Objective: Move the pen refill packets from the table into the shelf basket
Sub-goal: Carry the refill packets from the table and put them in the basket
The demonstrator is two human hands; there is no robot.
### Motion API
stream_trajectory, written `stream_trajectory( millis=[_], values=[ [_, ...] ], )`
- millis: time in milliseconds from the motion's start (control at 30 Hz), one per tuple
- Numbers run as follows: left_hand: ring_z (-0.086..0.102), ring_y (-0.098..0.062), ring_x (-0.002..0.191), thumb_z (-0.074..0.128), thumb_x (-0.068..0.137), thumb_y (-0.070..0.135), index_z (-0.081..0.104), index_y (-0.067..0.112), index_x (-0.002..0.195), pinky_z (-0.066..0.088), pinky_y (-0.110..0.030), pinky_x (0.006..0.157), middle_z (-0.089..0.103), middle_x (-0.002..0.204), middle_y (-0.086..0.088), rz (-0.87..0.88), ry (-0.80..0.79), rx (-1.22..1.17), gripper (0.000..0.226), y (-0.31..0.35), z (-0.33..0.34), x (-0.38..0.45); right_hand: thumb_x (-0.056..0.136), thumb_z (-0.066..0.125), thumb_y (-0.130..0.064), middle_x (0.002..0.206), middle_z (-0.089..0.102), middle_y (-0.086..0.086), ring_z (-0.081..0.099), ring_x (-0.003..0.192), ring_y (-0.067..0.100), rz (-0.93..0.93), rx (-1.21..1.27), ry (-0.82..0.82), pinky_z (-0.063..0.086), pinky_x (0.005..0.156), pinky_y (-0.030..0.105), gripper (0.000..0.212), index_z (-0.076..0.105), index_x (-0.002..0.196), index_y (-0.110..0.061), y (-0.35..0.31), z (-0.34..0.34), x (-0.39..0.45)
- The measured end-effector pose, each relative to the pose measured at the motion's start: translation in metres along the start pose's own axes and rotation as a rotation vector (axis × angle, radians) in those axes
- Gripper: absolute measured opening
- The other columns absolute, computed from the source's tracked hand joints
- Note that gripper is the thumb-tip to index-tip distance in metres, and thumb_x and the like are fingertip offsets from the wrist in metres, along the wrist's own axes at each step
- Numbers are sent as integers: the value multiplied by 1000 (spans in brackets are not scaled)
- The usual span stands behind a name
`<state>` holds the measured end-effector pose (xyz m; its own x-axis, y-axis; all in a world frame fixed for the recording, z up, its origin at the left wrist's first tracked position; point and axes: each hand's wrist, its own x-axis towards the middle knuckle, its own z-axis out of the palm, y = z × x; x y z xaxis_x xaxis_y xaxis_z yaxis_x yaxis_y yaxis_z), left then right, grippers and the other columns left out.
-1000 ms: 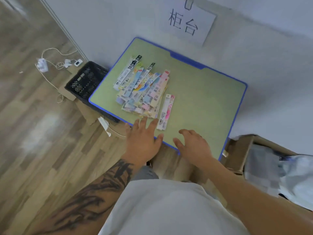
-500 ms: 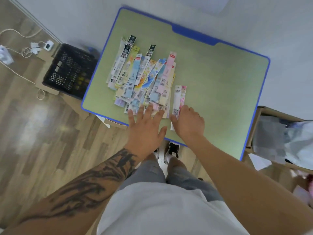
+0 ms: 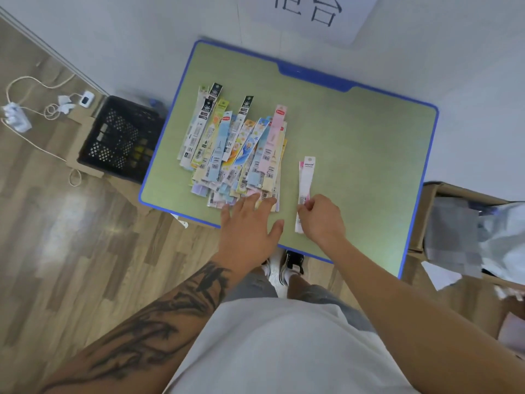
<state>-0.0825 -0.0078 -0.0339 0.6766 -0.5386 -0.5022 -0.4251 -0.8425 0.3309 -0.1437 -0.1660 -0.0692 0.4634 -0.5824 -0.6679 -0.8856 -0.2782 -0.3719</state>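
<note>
The lone packet (image 3: pixel 305 183) lies apart from the pile (image 3: pixel 235 155), nearer the surface's (image 3: pixel 369 155) near edge, its long axis running from that edge toward the far one. The right hand (image 3: pixel 322 220) pinches its near end with curled fingers (image 3: pixel 305 207). The left hand (image 3: pixel 250 226) rests with fingers spread wide on the pile's near ends. No shelf basket can be told; a black crate (image 3: pixel 122 137) stands past the left edge.

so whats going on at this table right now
A person is sorting pen refill packets on the green table. Their right hand pinches the near end of a lone pink-and-white packet, apart from the main pile. The left hand lies flat, fingers touching the pile's near edge.
</note>
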Motion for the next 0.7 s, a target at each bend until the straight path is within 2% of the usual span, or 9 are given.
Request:
stream_trajectory(
  millis=[67, 133, 200, 267, 333, 400, 533, 600, 700],
  values=[
    [47, -22, 139, 49, 101, 57, 53, 33, 145, 33, -44, 116, 52, 151, 3, -64, -3, -187, 50, 8, -5, 4, 100, 60, -31, 84, 65, -2, 63, 86, 24, -79, 67, -19, 44, 69, 32, 19, 56, 85, -20, 3, -8, -14],
    [61, -17, 121, 58, 100, 54, 64, 28, 134, 45, -33, 100, 66, 131, 4, -169, -78, -542, 44, 18, -11, 10, 99, 65, -30, 79, 66, -6, 61, 77, 15, -164, 134, -59, 41, 63, 22, 18, 58, 87, -19, 6, -15, -33],
    [71, -17, 102, 68, 97, 46, 71, 21, 122, 53, -33, 91, 75, 109, 4, -271, -152, -899, 35, 25, -14, 16, 97, 70, -30, 75, 68, -7, 58, 68, 6, -224, 218, -112, 39, 57, 14, 20, 58, 86, -19, 9, -20, -52],
    [72, -18, 86, 74, 95, 34, 75, 16, 107, 59, -41, 85, 76, 91, 4, -309, -179, -1050, 21, 28, -14, 18, 95, 72, -29, 74, 68, -6, 54, 61, 2, -255, 289, -160, 41, 58, 13, 19, 59, 84, -19, 11, -23, -64],
    [68, -17, 79, 75, 95, 27, 76, 12, 98, 61, -46, 84, 73, 81, 2, -316, -159, -1077, 15, 26, -13, 20, 95, 73, -32, 75, 69, -8, 56, 63, 2, -240, 328, -203, 45, 62, 15, 18, 62, 84, -21, 14, -25, -64],
    [69, -20, 81, 74, 96, 28, 76, 11, 99, 62, -48, 83, 76, 85, -4, -351, -129, -1062, 17, 24, -13, 20, 95, 71, -38, 78, 72, -8, 65, 72, 9, -204, 359, -199, 55, 73, 27, 18, 66, 86, -23, 16, -25, -50],
    [75, -33, 92, 72, 97, 24, 77, 11, 100, 63, -49, 85, 79, 94, -9, -428, -110, -1049, 15, 17, -16, 20, 99, 63, -43, 100, 68, -6, 66, 92, 19, -138, 166, -1, 52, 82, 35, 25, 64, 107, -19, 13, -17, -9],
    [76, -24, 81, 70, 99, 19, 76, 11, 97, 64, -39, 76, 80, 86, -3, -419, -126, -1059, 11, 14, -18, 20, 99, 61, -48, 110, 64, 2, 63, 100, 27, -66, 16, 55, 52, 85, 39, 38, 58, 119, -15, 13, -9, 9],
    [74, -16, 75, 68, 100, 17, 76, 12, 94, 63, -36, 72, 79, 82, 0, -393, -159, -1045, 11, 12, -21, 17, 100, 58, -49, 108, 63, 9, 64, 99, 33, 38, -129, 72, 52, 81, 41, 39, 56, 113, -12, 12, 3, 26]
  ],
)
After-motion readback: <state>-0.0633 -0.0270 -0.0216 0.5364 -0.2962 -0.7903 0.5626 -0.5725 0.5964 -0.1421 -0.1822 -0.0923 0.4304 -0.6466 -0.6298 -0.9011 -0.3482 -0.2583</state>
